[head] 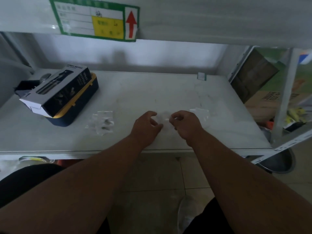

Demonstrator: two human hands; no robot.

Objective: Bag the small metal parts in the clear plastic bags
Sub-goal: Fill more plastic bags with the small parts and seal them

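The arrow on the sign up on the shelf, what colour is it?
Red, pointing up: the arrow shows clearly in the head view.

A pale grey, smooth, matt tabletop [152, 92] with faint scuffs fills the middle. Thin, clear, crinkled plastic bags [102, 122] lie left of centre, with small dull metal parts [106, 122] inside. At upper left sits a glossy black printed cardboard box [57, 92]. Plain brown corrugated cardboard [263, 105] shows at the right edge.
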